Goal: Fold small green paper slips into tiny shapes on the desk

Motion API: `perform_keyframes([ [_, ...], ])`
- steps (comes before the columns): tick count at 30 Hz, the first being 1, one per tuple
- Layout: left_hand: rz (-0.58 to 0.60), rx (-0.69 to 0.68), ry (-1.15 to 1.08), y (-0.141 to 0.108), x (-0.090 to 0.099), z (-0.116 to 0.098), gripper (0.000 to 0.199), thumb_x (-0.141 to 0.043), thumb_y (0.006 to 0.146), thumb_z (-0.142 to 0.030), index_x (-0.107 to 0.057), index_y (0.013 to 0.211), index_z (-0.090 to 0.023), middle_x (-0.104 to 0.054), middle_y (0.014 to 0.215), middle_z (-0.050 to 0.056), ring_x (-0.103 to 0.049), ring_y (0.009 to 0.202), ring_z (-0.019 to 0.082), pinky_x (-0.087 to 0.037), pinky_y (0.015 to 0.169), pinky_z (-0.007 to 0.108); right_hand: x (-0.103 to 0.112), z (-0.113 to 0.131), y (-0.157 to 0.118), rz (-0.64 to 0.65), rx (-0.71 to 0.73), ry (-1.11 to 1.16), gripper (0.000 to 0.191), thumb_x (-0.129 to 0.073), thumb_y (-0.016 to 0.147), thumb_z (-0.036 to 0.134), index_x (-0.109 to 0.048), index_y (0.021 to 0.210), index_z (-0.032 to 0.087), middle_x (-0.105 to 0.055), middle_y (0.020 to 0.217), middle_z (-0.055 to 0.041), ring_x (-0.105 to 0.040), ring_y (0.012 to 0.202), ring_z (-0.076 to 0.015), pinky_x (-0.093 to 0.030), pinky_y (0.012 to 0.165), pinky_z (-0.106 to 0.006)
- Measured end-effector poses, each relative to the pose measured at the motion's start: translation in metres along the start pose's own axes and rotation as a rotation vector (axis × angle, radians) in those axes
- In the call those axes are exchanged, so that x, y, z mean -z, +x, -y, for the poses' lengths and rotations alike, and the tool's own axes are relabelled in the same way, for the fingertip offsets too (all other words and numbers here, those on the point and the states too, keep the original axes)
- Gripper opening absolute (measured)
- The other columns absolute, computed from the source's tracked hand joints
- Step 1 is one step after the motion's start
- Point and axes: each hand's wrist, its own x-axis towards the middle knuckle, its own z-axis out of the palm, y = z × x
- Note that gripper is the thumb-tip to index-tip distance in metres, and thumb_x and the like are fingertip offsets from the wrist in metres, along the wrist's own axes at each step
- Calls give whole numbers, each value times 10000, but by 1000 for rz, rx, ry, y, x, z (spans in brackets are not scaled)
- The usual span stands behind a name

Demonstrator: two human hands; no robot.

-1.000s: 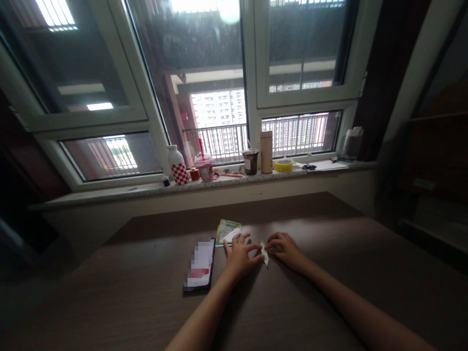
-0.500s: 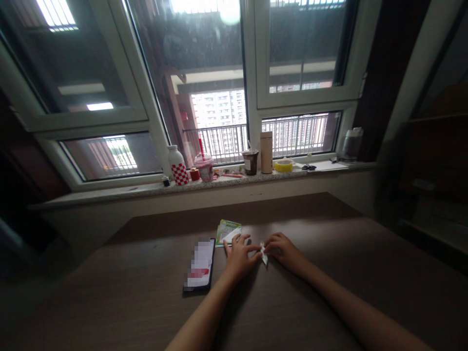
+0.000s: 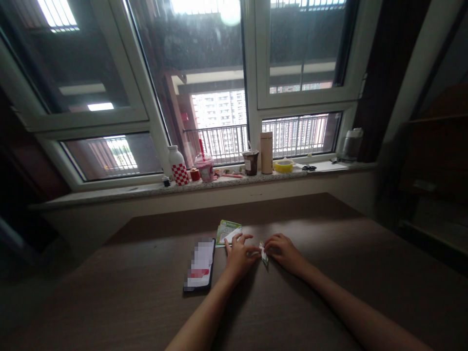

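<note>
Between my two hands is a small folded piece of paper (image 3: 264, 258), white with some green, narrow and pointed toward me. My left hand (image 3: 241, 253) pinches its left side with thumb and forefinger, the other fingers spread loosely. My right hand (image 3: 283, 251) grips the upper right side, its fingers curled together. The fingertips cover part of the paper's upper half. Just beyond my left hand lie green-and-white printed sheets (image 3: 227, 230). A phone (image 3: 200, 265) with a lit screen rests left of my left hand.
The brown table (image 3: 146, 302) reaches toward a window sill. On the sill stand a checkered bottle (image 3: 179, 168), a pink drink cup (image 3: 204, 168), a dark drink cup (image 3: 250, 162), a tan flask (image 3: 266, 153), yellow tape (image 3: 283, 166) and scissors (image 3: 309, 167).
My fingers have shifted very slightly around the folded paper, which is turned a little and shows more green. The phone and printed sheets have stayed in place.
</note>
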Motion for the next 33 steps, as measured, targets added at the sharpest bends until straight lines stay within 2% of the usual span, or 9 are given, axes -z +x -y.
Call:
perform_keyframes([
  [11,-28,-40,40,3,-2,3,145,-749,763,-377,-750,888,-450,-582,1331,-48,-344,1352,318,3,1086,743,-7,-2,3,0,-174,70,109,-656,808,334,-730,822,256,-703,1010,-24,-537,1059,-232,-357,963,-366],
  [19,-58,-69,44,4,-5,-2,84,-747,765,-357,-762,840,-393,-608,1286,-22,-379,1335,311,5,1085,747,-9,0,3,-23,-288,28,148,-663,788,392,-738,822,269,-671,1099,-23,-505,1118,-248,-339,989,-377],
  [22,-76,-80,35,4,-6,-4,54,-721,789,-333,-766,809,-357,-612,1277,-12,-391,1327,297,13,1100,728,-9,0,2,-16,-297,8,136,-663,786,373,-740,820,266,-668,1109,-24,-503,1121,-248,-337,992,-382],
  [27,-92,-73,0,2,-5,-7,82,-690,810,-311,-763,777,-324,-612,1260,3,-429,1291,273,-17,1119,701,-10,0,0,-63,-225,11,104,-668,792,340,-736,793,262,-683,1062,-17,-522,1098,-231,-345,987,-379],
  [33,-70,4,-57,3,-4,-10,102,-668,824,-314,-755,773,-315,-592,1283,-1,-425,1294,266,-64,1115,699,-11,3,-1,-74,-216,-29,119,-658,814,335,-736,796,246,-680,1056,-38,-527,1078,-233,-356,968,-379],
])
